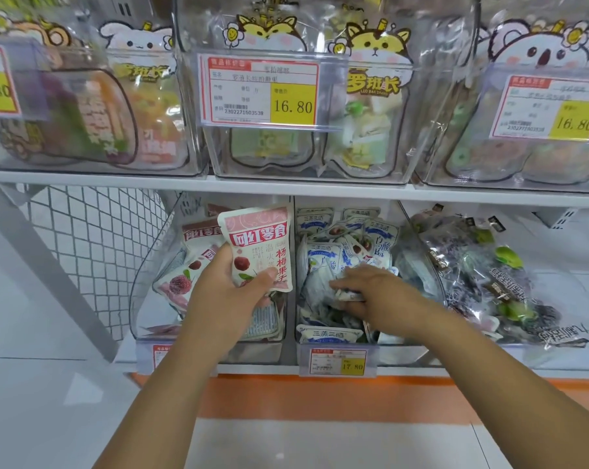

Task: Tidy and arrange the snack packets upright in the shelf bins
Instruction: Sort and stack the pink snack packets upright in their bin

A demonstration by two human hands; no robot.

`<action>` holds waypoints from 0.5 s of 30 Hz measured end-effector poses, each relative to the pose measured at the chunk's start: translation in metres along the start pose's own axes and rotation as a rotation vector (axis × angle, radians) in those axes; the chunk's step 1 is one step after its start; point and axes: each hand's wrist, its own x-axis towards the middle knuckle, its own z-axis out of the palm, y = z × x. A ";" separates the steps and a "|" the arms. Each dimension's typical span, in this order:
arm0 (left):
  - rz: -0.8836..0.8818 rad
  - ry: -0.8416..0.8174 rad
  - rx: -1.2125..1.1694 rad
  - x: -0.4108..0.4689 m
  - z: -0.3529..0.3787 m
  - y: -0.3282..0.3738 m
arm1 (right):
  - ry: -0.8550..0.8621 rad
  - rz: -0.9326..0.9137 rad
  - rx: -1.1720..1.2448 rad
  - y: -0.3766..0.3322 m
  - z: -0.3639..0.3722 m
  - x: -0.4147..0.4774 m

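Left hand [232, 289] clamps the pink packet [257, 238] low, thumb across, above the left bin [144, 296]; right hand [374, 294] curls fingers on a blue packet [348, 295] in the middle bin [391, 346], light, slippery film (likely best pinched at seams)

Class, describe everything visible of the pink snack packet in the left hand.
The pink snack packet is a flat glossy pouch, pink on top, white below, with a red banner of white characters and pictured red berries. It is held upright, slightly tilted, over the clear bin of matching packets. The left hand grips its lower part, thumb on the front.
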 end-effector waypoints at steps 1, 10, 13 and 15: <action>0.005 -0.001 -0.005 -0.001 -0.001 0.000 | 0.003 0.017 0.131 0.001 -0.010 -0.002; 0.028 -0.071 0.022 -0.003 0.001 0.000 | -0.272 0.006 -0.154 0.008 -0.024 0.012; 0.035 -0.063 0.028 -0.003 0.002 0.000 | -0.194 0.006 -0.269 0.005 -0.012 0.022; 0.031 -0.060 0.024 -0.004 0.001 0.000 | -0.153 0.006 -0.170 0.011 -0.018 0.027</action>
